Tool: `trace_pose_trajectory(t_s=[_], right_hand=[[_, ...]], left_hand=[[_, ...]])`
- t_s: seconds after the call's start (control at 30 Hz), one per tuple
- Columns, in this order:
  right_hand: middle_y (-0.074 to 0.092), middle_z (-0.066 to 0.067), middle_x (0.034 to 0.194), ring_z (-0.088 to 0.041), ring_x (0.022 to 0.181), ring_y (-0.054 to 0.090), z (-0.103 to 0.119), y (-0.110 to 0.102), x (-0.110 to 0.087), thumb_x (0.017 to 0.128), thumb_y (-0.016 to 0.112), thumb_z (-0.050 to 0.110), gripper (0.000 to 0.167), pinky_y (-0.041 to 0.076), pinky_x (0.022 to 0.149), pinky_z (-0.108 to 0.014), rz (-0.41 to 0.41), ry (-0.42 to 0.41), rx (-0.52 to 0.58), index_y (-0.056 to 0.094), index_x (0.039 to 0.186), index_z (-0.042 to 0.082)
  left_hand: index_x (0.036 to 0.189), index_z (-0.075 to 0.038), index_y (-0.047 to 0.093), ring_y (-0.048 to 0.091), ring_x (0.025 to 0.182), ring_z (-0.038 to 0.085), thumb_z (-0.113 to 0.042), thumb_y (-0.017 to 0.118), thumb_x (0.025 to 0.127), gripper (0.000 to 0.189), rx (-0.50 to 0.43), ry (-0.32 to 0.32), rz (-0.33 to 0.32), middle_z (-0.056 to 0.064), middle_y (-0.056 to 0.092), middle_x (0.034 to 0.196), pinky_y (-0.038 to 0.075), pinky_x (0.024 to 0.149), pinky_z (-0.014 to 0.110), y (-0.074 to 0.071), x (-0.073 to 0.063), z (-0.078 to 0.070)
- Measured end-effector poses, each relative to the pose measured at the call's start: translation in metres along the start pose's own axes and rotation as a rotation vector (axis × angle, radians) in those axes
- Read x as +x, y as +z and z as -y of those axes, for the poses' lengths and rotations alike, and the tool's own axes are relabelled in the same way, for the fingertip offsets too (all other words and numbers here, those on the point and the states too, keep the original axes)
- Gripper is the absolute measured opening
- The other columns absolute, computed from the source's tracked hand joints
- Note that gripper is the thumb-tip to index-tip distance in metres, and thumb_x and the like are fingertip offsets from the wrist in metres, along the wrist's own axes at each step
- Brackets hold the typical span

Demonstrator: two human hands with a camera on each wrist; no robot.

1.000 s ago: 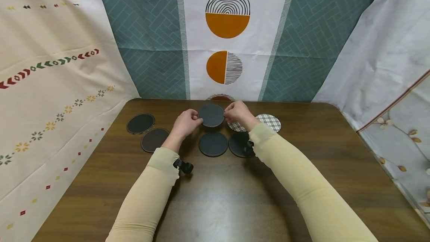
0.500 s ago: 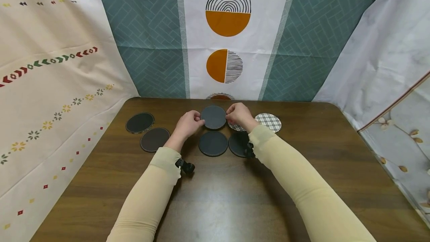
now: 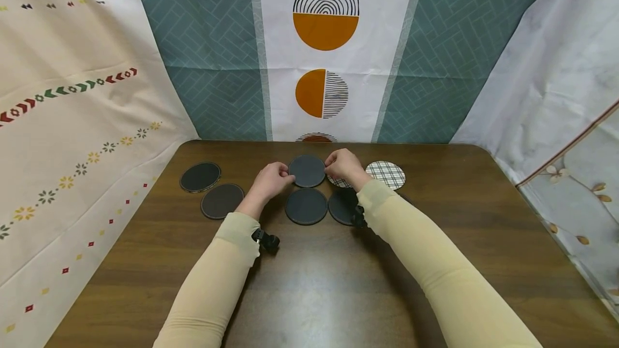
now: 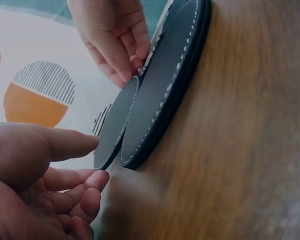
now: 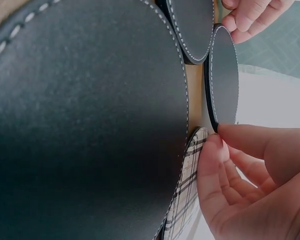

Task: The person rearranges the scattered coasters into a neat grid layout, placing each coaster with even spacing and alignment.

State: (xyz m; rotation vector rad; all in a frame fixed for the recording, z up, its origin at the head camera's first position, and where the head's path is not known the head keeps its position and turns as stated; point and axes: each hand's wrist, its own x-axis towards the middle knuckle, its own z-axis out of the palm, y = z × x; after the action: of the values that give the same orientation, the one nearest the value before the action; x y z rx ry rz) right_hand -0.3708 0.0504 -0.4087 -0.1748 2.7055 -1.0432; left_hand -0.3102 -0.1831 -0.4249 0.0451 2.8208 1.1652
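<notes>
Left hand, right hand, edge-held coaster between, wide tabletop

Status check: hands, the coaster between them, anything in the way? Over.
Left hand and right hand at opposite edges. Far dark coaster dark side up, close against nearer dark coaster. Possible snag: plaid coaster right beside right hand.
</notes>
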Motion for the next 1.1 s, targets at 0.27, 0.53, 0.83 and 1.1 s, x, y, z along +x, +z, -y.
trace_pose_trajectory(t_s=[0.27, 0.53, 0.83, 1.1], right_hand=[[0.077, -0.013, 0.115, -0.023, 0.088, 0.072, -0.001, 0.0, 0.006, 0.103, 0.076, 0.01, 0.022, 0.06, 0.091, -0.044, 0.014, 0.014, -0.044, 0.081, 0.123, 0.003], [0.077, -0.012, 0.111, -0.021, 0.085, 0.07, 0.0, 0.003, 0.005, 0.103, 0.076, 0.011, 0.021, 0.059, 0.093, -0.043, 0.009, 0.014, -0.068, 0.081, 0.122, 0.003], [0.076, -0.011, 0.109, -0.02, 0.081, 0.067, 0.004, 0.002, -0.009, 0.101, 0.076, 0.009, 0.019, 0.059, 0.091, -0.044, -0.03, -0.026, -0.074, 0.082, 0.119, 0.003], [0.075, -0.01, 0.106, -0.021, 0.082, 0.066, 0.005, 0.004, -0.005, 0.103, 0.077, 0.011, 0.019, 0.058, 0.092, -0.044, -0.02, -0.007, -0.096, 0.082, 0.12, 0.004]], left_hand=[[0.146, 0.007, 0.062, 0.063, 0.12, 0.036, -0.022, 0.069, 0.11, 0.046, 0.007, 0.004, 0.004, 0.021, 0.068, 0.133, 0.051, 0.107, 0.05, 0.001, 0.001, 0.001], [0.146, 0.006, 0.063, 0.063, 0.118, 0.035, -0.023, 0.068, 0.11, 0.046, 0.017, 0.009, 0.012, 0.02, 0.068, 0.132, 0.051, 0.106, 0.05, 0.001, 0.002, 0.002], [0.147, 0.006, 0.064, 0.064, 0.119, 0.034, -0.021, 0.069, 0.109, 0.047, 0.022, 0.023, 0.004, 0.019, 0.069, 0.131, 0.051, 0.109, 0.05, 0.002, 0.003, 0.003], [0.144, 0.007, 0.067, 0.066, 0.116, 0.034, -0.018, 0.07, 0.108, 0.043, 0.035, 0.044, 0.002, 0.019, 0.071, 0.127, 0.052, 0.106, 0.049, 0.002, 0.002, 0.004]])
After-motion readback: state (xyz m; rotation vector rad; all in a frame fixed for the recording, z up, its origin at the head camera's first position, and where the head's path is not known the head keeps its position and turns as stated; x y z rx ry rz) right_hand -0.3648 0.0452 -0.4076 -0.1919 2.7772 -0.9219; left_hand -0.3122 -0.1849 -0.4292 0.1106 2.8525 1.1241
